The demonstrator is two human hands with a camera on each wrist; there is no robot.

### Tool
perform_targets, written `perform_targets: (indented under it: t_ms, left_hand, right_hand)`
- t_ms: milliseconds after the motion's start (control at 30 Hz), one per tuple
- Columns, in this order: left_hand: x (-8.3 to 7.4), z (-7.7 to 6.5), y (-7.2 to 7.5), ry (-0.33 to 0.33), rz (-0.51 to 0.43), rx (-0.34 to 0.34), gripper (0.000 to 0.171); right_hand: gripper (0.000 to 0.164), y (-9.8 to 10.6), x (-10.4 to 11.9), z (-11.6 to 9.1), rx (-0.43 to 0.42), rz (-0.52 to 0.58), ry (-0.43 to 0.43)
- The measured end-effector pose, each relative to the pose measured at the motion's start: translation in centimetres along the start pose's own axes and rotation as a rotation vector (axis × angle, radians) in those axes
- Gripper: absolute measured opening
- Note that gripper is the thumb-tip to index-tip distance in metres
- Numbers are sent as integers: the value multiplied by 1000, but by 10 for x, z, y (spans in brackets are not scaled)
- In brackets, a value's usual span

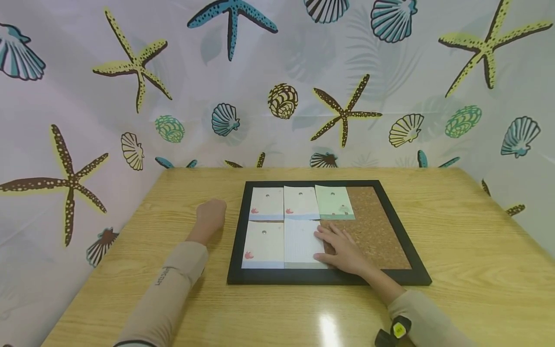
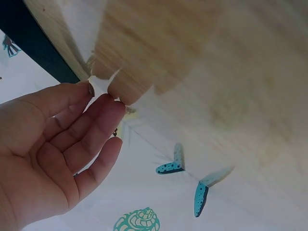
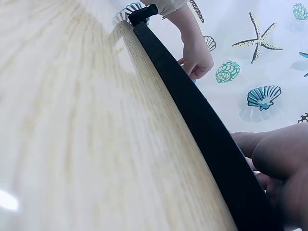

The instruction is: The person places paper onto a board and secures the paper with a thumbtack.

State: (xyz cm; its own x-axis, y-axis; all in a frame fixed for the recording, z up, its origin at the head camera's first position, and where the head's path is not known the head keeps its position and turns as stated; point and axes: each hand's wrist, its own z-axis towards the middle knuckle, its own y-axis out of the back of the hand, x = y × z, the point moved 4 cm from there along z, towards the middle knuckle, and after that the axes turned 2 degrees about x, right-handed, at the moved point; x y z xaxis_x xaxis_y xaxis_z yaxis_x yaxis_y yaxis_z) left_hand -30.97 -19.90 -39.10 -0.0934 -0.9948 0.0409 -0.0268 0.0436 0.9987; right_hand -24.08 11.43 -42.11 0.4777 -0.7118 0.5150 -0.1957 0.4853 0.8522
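Observation:
In the head view my right hand (image 1: pixel 344 250) lies with fingers spread at the right edge of a pale lined sheet of notepaper (image 1: pixel 302 243). That sheet is on a black-framed cork board (image 1: pixel 386 233), in the middle of the lower row. To the left of the board, my left hand (image 1: pixel 211 215) is raised over the table with its fingers curled. The left wrist view shows a small dark disc like a thumbtack (image 2: pixel 91 89) at its thumb tip, beside the index finger. The right wrist view shows part of my right hand (image 3: pixel 284 161) beyond the black frame (image 3: pixel 192 113).
Four-sided sheets with round tacks hang in the upper row: two white sheets (image 1: pixel 267 205) (image 1: pixel 301 205) and a green sheet (image 1: pixel 335 205). A cream sheet (image 1: pixel 263 246) is below left. The wooden table (image 1: pixel 269 313) meets a shell-patterned cloth (image 1: pixel 260 86) at the back.

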Motion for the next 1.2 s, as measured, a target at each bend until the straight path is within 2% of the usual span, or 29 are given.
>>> perform_targets:
  t_ms: [233,467,667,800,867,1000,1100,1200]
  left_hand:
    - [1,1,1,31,-80,-26,18]
    - [-1,-2,6,36,-129,-71,15]
    - [-3,-3,8,-3,-167,-126,11]
    - [-7,-3,10,-68,-188,-177,10]
    - [-8,-2,9,-94,-193,-179,9]
    - [-4,6,-4,-147,-214,-185,8]
    - [15,41,-47,-239,-187,-311,13]
    - [19,55,-58,-255,-187,-319,16]
  right_hand:
    - [58,0,0,0,-8,-7,10]
    - [58,1,1,0,-9,1,14]
    - [58,1,0,1,-11,7,15]
    - [58,1,0,1,-14,4,12]
    - [58,1,-1,1,-13,1,12]
    - [58,-1,-1,1,-8,-4,11]
    - [57,-1,-1,0,-10,-2,12]
    - [57,-1,-1,0,-15,3,13]
